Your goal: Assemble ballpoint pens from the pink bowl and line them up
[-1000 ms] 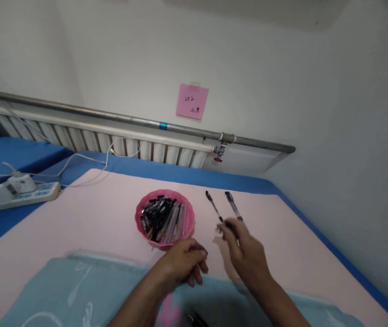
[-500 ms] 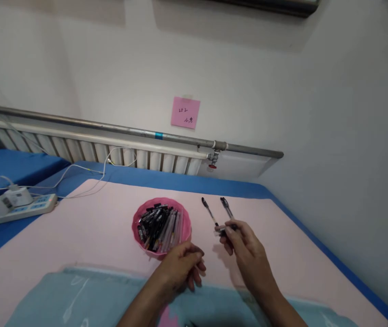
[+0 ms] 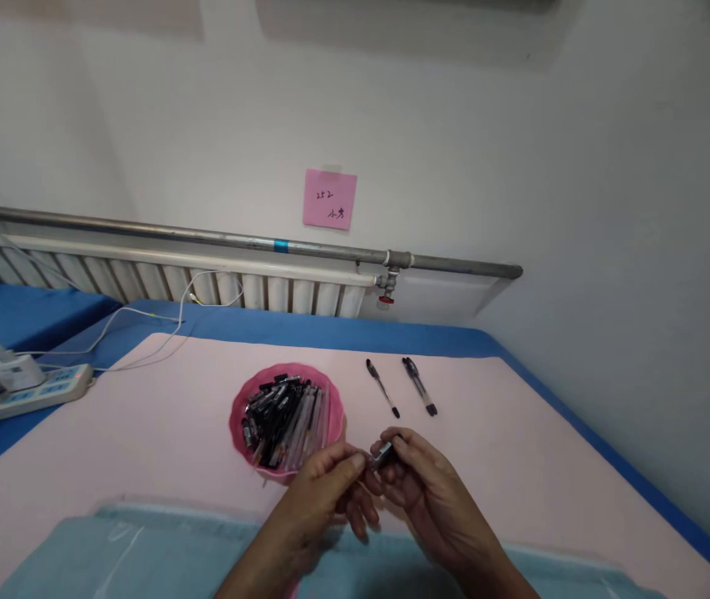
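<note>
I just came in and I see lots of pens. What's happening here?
A person sits at a pink table. Both hands meet over it: the left hand and right hand pinch a small pen part between their fingertips. A pink bowl full of pens stands just beyond the left hand. Two finished pens lie side by side further back.

White wall (image 3: 517,125) carried a pink sticky note (image 3: 329,199) at 12 o'clock. Grey pipe (image 3: 236,240) ran above a white radiator (image 3: 205,283). Power strip (image 3: 18,387) sat at 9 o'clock on blue bedding (image 3: 12,304).
</note>
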A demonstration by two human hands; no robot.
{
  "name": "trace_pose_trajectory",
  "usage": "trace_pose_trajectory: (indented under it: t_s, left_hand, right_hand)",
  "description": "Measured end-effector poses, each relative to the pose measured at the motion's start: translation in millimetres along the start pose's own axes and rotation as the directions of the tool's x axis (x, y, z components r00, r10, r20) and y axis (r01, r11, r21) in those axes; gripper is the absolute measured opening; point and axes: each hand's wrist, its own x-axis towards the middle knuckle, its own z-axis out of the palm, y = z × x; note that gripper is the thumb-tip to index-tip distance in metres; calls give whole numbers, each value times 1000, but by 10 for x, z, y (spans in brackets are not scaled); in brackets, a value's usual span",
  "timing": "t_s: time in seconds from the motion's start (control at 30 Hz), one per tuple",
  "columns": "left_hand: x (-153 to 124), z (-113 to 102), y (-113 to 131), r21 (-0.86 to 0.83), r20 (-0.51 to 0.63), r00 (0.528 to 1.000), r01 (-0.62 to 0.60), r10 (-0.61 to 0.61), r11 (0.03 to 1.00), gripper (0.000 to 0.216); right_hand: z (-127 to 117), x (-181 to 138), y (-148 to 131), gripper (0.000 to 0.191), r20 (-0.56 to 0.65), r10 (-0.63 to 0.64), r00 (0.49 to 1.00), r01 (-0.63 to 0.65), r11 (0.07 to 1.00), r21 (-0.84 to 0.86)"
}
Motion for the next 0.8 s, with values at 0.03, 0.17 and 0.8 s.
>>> trace_pose_trajectory:
  t_s: [0.03,0.17,0.8]
  left_hand:
    - [4,1,-8,3,-6,1000,4,-4,1000,32]
    - [9,6,-25,-38,-20,1000,10,-11,999,35]
    - [-122,-59,156,-145,61,996,68,-60,987,29]
  right_hand:
    - [-2,5,10,20,14,11,1000,-11,1000,0]
    - [-4,16,50,22,50,36,998,-33,998,-46]
    - [-159,-886,30,16,260,-237,936,330,338,-881]
